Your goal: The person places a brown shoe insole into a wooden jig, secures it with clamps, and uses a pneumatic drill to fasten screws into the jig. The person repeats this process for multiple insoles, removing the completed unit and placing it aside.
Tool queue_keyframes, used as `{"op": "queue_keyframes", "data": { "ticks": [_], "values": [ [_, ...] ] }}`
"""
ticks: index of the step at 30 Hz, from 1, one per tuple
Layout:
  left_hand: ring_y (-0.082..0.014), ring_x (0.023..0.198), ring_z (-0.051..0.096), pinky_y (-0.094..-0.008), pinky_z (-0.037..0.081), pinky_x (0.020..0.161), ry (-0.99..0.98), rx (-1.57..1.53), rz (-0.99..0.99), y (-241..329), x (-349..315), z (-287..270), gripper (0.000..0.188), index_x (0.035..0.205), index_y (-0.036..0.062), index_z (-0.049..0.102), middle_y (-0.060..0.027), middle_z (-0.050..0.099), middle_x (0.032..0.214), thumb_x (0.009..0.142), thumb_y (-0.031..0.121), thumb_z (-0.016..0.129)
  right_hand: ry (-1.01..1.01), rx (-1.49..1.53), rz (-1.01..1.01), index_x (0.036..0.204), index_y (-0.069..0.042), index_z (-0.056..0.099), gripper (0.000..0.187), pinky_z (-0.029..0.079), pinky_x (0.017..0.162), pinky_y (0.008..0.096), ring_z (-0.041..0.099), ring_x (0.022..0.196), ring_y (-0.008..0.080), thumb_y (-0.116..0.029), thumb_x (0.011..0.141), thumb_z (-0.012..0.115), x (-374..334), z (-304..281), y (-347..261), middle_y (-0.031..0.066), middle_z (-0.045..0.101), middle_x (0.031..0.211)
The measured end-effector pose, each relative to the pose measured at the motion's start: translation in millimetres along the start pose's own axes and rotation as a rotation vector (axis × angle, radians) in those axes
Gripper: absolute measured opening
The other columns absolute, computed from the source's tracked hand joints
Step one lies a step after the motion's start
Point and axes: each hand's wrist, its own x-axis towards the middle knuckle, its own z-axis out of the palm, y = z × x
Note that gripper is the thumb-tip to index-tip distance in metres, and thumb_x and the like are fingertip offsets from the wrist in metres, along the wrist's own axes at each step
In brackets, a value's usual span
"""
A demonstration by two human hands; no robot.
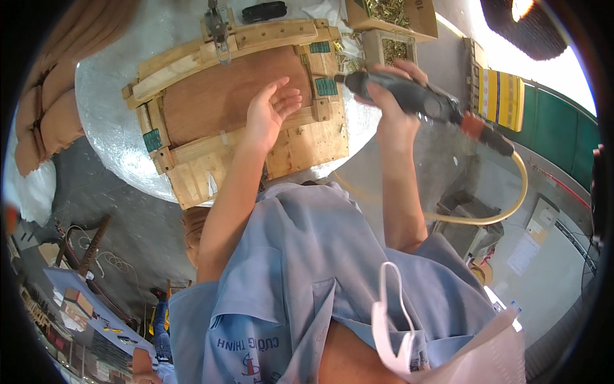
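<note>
My right hand (398,118) grips a dark air screwdriver (419,97) with an orange collar and a yellow hose (521,192) at its rear. The tool lies roughly level, its tip by the right end of a wooden jig (256,38). My left hand (274,110) hovers with fingers spread over a flat brown panel (211,96) set inside the jig; I see nothing in it. Green plates sit at the jig's corners, among them one green plate (325,86) near the tool tip. A metal toggle clamp (220,38) stands on the far rail.
Beyond the jig's right end are a cardboard box (425,19) and a wooden tray (390,37), both holding small brass-coloured pieces. A black case (264,11) lies at the far edge. Brown padded cushions (54,115) stand at the left. Yellow boxes (502,99) are at the right.
</note>
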Motion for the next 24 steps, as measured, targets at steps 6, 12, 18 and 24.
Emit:
{"op": "queue_keyframes", "data": {
  "ticks": [6,12,18,24],
  "values": [
    [-0.0372,0.129,0.063,-0.0459,0.054,0.112,-0.081,-0.308,-0.016,-12,-43,14,0.049,0.144,-0.0055,0.052,-0.0263,0.063,0.139,0.114,0.031,0.04,0.026,0.184,0.021,0.138,-0.004,0.045,0.067,0.071,0.075,0.0457,0.072,0.106,0.0329,0.003,0.079,0.076,-62,-22,-16,0.0203,0.063,0.123],
    [-0.0379,0.132,0.062,-0.0474,0.052,0.113,-0.162,-0.303,-0.024,-22,-62,29,0.066,0.146,-0.0037,0.051,-0.0253,0.061,0.144,0.115,0.051,0.033,-0.012,0.202,-0.005,0.137,-0.002,0.047,0.064,0.069,0.08,0.0434,0.071,0.107,0.0319,0.004,0.081,0.076,-101,-32,-18,0.0202,0.063,0.123],
    [-0.0368,0.133,0.061,-0.0461,0.053,0.11,-0.176,-0.219,-0.007,-33,-79,39,0.068,0.148,-0.0025,0.051,-0.024,0.062,0.145,0.115,0.054,0.033,-0.002,0.212,-0.039,0.137,-0.002,0.049,0.061,0.068,0.082,0.0428,0.072,0.106,0.0315,0.006,0.082,0.076,-120,-42,-10,0.0197,0.063,0.123],
    [-0.0336,0.131,0.062,-0.0448,0.055,0.108,-0.127,-0.19,-0.037,-37,-89,39,0.057,0.147,-0.003,0.053,-0.0231,0.062,0.143,0.116,0.043,0.038,0.016,0.175,-0.075,0.14,-0.005,0.044,0.061,0.07,0.078,0.0471,0.071,0.114,0.0372,0.003,0.085,0.068,-135,-48,-11,0.0193,0.062,0.126]
  ]
}}
